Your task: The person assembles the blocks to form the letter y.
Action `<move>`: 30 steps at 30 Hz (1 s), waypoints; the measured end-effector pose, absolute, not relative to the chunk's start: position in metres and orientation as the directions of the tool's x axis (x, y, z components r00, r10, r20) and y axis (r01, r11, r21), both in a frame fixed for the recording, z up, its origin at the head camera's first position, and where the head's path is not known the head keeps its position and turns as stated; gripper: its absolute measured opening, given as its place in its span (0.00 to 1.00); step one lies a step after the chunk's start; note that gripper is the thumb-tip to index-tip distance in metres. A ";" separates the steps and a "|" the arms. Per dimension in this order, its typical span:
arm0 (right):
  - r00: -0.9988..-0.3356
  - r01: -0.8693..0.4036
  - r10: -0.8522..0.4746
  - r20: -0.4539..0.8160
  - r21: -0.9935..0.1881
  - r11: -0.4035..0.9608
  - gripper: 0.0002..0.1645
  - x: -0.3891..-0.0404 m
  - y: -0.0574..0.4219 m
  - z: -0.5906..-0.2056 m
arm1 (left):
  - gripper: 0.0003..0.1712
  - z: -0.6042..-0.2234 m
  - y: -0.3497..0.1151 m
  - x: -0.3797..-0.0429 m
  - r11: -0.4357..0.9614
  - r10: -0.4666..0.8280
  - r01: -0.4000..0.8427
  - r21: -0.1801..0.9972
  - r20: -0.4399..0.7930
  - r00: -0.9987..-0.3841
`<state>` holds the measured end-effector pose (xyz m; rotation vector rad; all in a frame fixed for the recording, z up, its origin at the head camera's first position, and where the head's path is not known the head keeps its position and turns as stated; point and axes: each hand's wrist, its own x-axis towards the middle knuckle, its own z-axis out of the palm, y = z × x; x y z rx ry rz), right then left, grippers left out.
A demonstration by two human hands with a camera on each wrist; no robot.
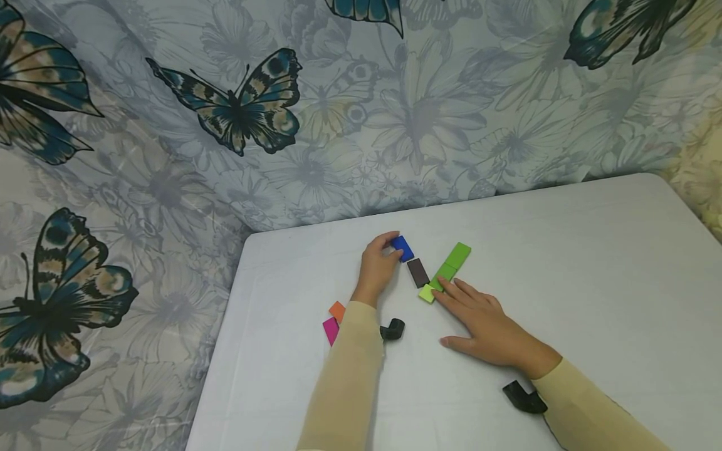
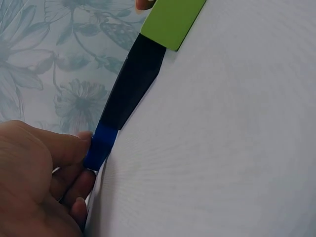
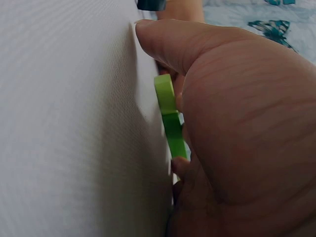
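The left hand [image 1: 376,268] pinches a glossy blue rectangular block [image 1: 403,250] between the thumb and the opposing fingertips; its fingers are curved, with only the block's width between them. The right hand [image 1: 487,329] has its fingers extended and nothing gripped; its leading fingertips touch the small yellow-green block [image 1: 427,293] and the adjoining bright green rectangular block [image 1: 442,274], and its thumb is set apart.

A dark brown rectangular block [image 1: 418,273] lies just beyond the near end of the blue block, roughly in line with it; whether the two touch cannot be told. A second green rectangular block [image 1: 458,255] abuts the far end of the first, so the yellow-green and green blocks form one slanted row. The two rows converge toward the person.

Beside the left sleeve [image 1: 350,382], an orange block [image 1: 336,311] and a magenta block [image 1: 331,330] lie on the white table [image 1: 564,269]. Behind the table hangs a butterfly-and-flower-patterned covering [image 1: 423,113]
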<state>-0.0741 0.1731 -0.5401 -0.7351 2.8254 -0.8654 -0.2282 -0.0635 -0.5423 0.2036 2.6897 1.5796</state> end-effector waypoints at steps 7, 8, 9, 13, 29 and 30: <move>-0.880 -0.427 -0.470 0.069 -0.549 0.719 0.55 -0.073 0.173 -0.539 | 0.25 -0.541 -0.062 -0.227 0.499 0.147 0.130 0.857 0.064 -0.987; -0.880 -0.426 -0.470 0.069 -0.549 0.719 0.55 -0.073 0.173 -0.539 | 0.25 -0.541 -0.062 -0.227 0.509 0.152 0.131 0.851 0.061 -0.987; -0.881 -0.425 -0.469 0.068 -0.550 0.719 0.55 -0.073 0.173 -0.539 | 0.25 -0.540 -0.061 -0.227 0.517 0.157 0.133 0.845 0.059 -0.986; -0.882 -0.421 -0.467 0.063 -0.551 0.721 0.55 -0.072 0.173 -0.538 | 0.25 -0.540 -0.062 -0.227 0.549 0.171 0.132 0.825 0.044 -0.984; -0.874 -0.439 -0.479 0.084 -0.559 0.704 0.53 -0.072 0.173 -0.536 | 0.25 -0.540 -0.062 -0.225 0.580 0.180 0.118 0.806 0.015 -0.984; -0.874 -0.439 -0.479 0.083 -0.559 0.703 0.53 -0.072 0.173 -0.536 | 0.25 -0.540 -0.062 -0.224 0.578 0.179 0.118 0.808 0.016 -0.984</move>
